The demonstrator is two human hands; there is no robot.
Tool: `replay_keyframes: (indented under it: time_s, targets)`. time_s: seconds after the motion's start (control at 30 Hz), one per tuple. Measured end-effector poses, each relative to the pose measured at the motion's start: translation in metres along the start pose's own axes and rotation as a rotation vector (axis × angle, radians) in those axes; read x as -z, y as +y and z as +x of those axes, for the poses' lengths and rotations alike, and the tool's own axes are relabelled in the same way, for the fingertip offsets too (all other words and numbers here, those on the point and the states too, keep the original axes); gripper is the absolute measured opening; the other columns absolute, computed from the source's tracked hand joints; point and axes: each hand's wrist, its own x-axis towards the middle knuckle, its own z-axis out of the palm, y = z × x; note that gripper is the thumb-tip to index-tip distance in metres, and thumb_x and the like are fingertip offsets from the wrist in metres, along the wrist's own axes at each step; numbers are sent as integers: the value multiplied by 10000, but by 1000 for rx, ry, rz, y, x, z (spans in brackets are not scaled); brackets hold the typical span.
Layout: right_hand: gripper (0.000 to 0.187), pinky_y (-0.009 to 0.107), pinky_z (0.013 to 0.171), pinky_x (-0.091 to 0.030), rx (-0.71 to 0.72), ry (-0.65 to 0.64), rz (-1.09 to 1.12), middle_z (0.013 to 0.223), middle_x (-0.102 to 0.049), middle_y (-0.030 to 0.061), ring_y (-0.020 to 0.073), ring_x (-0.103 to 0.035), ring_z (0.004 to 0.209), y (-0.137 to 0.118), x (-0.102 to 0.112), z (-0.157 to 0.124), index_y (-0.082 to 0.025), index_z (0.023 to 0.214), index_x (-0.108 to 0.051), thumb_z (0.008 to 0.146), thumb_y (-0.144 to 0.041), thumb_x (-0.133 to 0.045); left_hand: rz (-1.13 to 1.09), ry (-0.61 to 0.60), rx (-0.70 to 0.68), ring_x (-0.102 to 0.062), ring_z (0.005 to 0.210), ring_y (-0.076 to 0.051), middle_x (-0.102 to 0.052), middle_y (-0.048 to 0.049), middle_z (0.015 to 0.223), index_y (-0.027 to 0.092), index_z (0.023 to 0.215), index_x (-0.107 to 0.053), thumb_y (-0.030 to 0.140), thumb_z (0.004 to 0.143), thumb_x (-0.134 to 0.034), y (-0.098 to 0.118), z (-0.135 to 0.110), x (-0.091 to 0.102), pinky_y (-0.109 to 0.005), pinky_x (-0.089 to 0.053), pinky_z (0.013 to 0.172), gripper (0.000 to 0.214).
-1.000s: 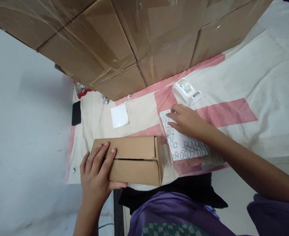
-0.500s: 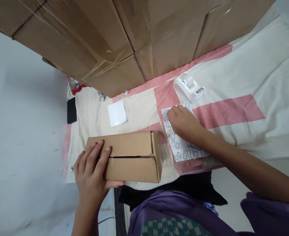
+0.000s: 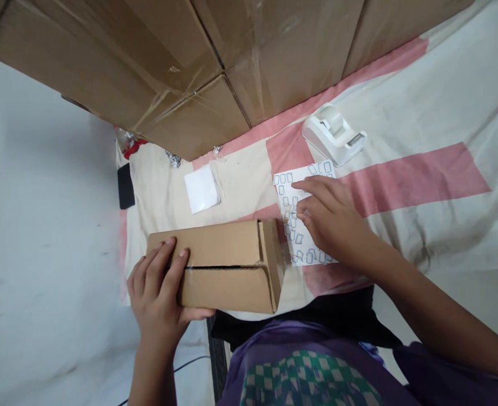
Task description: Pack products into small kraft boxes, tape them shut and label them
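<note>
A long brown cardboard box [image 3: 219,251] lies across the near edge of the cloth, a dark narrow gap running between its flaps. My left hand [image 3: 158,282] grips its left end, fingers spread on top and thumb along the near side. To the right is a white sheet of paper [image 3: 285,194] covered with small rectangles outlined in blue. Over this sheet is my right hand [image 3: 333,217], fingers partly stretched and apart, with nothing visible in them. Its palm side is hidden. Just beyond the sheet stands a white tape dispenser [image 3: 331,135].
Large taped cardboard boxes [image 3: 282,62] stand along the back. A small stack of white paper [image 3: 202,189] lies behind the box. Crumpled foil [image 3: 172,158] and a dark flat object [image 3: 126,186] are at the left, near the wall [image 3: 49,225]. A pink-and-white cloth [image 3: 418,180] covers the surface.
My right hand has loosened from a closed shape on the sheet, its fingers now more extended. My left hand keeps its hold on the box. The view has shifted slightly.
</note>
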Motion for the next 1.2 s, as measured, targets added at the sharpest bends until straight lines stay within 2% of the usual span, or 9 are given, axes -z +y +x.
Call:
replay_keyframes:
  time_s: [0.07,0.17,0.23,0.3,0.43,0.9,1.0,1.13,1.2]
  targets:
    - [134,549,1077,-405,17,-63,244,1415,-561,132,328,-463,1344,-5,11,1,-223,964,-567,977,-137,-466,-9,-2,4,-477,1407,-419,-493,-186,1557,243,1556,-443,880,833,-341,-1,0,0,-606,-361,1142,969]
    - [79,453,1050,-475,45,-261,587,1398,-534,118,265,-489,1344,-12,16,1,-229,957,-541,987,-173,-494,-17,-8,3,-478,1398,-424,-486,-181,1563,241,1556,-445,878,831,-355,-2,0,1,-610,-368,1134,969]
    - [77,420,1068,-477,35,-332,703,1379,-516,112,248,-466,1375,-14,12,0,-224,946,-547,955,-148,-546,-18,-12,-1,-486,1387,-428,-489,-181,1562,239,1553,-450,881,830,-355,-3,1,0,-614,-376,1124,972]
    - [126,419,1098,-462,21,-340,754,1374,-496,107,245,-438,1400,-14,6,-2,-220,944,-561,907,-103,-590,-17,-9,-5,-491,1380,-428,-492,-182,1559,239,1549,-457,883,830,-353,-4,1,0,-615,-382,1118,971]
    - [185,423,1110,-460,-1,-316,788,1407,-462,95,241,-434,1399,-13,-1,-4,-218,936,-575,862,-52,-610,-21,2,-15,-497,1374,-426,-501,-183,1550,241,1545,-464,879,838,-351,-6,2,0,-614,-392,1109,959]
    - [146,453,1096,-458,44,-198,764,1369,-497,105,258,-473,1349,-17,-22,-4,-218,867,-553,891,-83,-603,-48,-16,-56,-494,1376,-424,-499,-168,1552,264,1550,-454,872,844,-354,-11,7,0,-623,-406,1093,937]
    - [177,462,1086,-465,32,-152,735,1368,-516,111,271,-481,1346,-16,-18,-4,-234,960,-542,870,-125,-648,-45,-17,-56,-502,1370,-424,-513,-177,1536,255,1545,-461,878,840,-350,-12,7,-1,-615,-408,1091,947]
    - [389,486,995,-517,-134,46,611,1406,-498,137,324,-485,1339,-8,2,-12,-270,1219,-504,866,-237,-665,-48,5,-57,-510,1360,-423,-527,-187,1519,243,1531,-481,883,834,-361,-12,8,-2,-610,-414,1084,954]
    - [538,508,994,-515,-192,91,547,1453,-470,140,352,-471,1357,-8,12,-18,-300,1366,-454,875,-306,-673,-52,8,-51,-509,1361,-426,-527,-189,1519,242,1526,-487,887,829,-364,-12,7,-2,-613,-410,1087,958]
